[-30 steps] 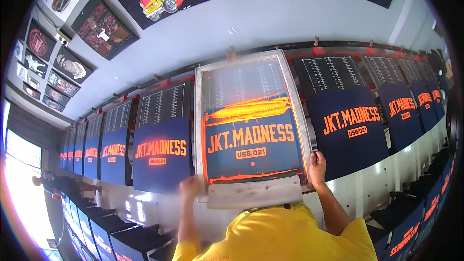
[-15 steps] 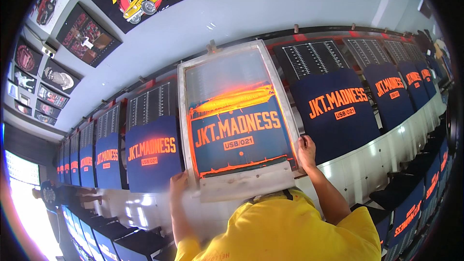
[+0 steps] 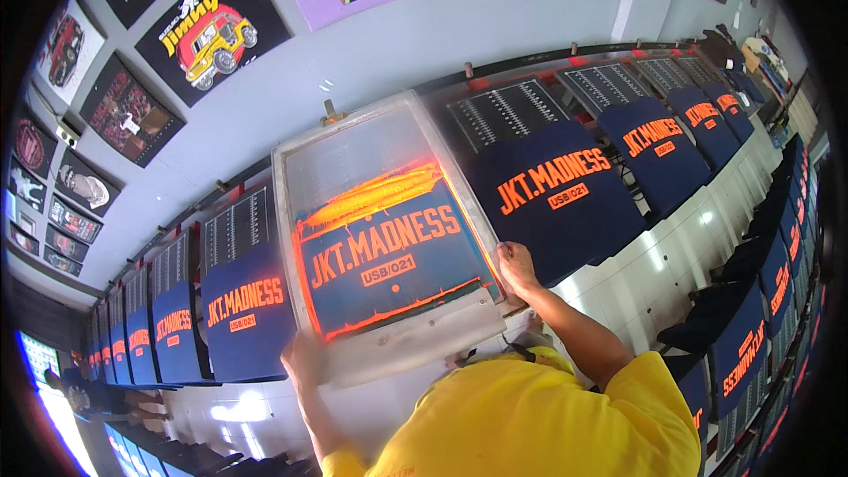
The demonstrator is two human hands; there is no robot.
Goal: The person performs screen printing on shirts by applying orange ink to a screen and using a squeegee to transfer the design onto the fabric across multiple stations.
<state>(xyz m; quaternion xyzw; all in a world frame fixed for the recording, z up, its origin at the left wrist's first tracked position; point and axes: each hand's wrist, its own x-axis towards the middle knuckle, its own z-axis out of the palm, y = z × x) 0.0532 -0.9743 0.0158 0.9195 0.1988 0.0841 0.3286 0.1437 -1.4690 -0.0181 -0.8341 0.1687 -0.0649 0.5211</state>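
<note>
A screen-printing frame [image 3: 284, 212] with a pale rim lies tilted in front of me over one station of the long row. Thick orange ink [image 3: 371, 200] is banked across its mesh, above a stencil of orange lettering. My right hand [image 3: 516, 267] is closed round the frame's right edge near its lower corner. At the lower left corner my left hand [image 3: 303, 357], slightly blurred, grips the other side. A wide pale strip [image 3: 415, 331] runs along the frame's near end. What lies beneath the frame is mostly hidden.
Navy printed shirts on boards line the row, one close on the left [image 3: 245, 296] and one on the right [image 3: 558, 194]. A second row of shirts [image 3: 742, 353] stands behind at right. Shirt panels hang on the wall [image 3: 212, 35]. Another person [image 3: 84, 393] is at far left.
My view has turned, so wall, row and frame sit further left and more tilted in the picture. Both hands stay at the frame's near corners.
</note>
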